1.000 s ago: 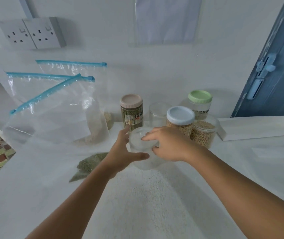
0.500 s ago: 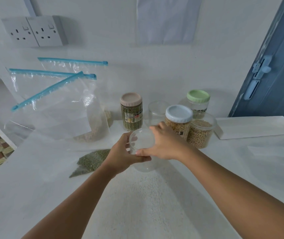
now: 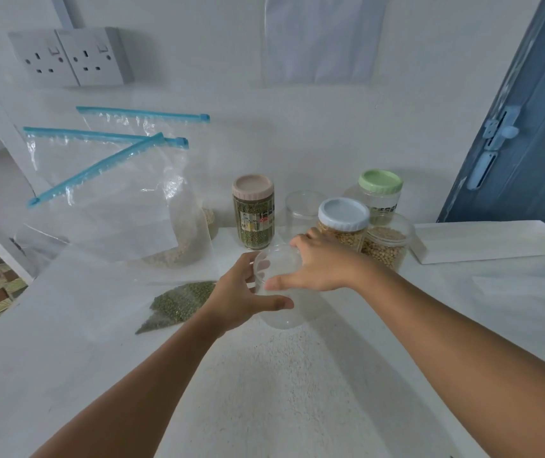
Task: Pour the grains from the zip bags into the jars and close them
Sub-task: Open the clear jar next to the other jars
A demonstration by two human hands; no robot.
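My left hand (image 3: 244,299) wraps the side of a clear jar (image 3: 284,309) standing on the white counter (image 3: 297,391), thumb across its near wall; my right hand (image 3: 317,266) grasps the transparent lid (image 3: 276,264) at the jar's mouth, fingers curled round its rim. The step in hand appears to be opening this jar (it looks empty) for filling. Behind stand a pink-lidded jar (image 3: 253,211) of green grains, a blue-lidded jar (image 3: 344,223), a green-lidded jar (image 3: 381,196) and an open jar of beans (image 3: 385,247). Next I would need to set the lid aside, then take the flat zip bag of green grains (image 3: 178,300) lying just left of the jar; upright zip bags (image 3: 106,200) lean further left.
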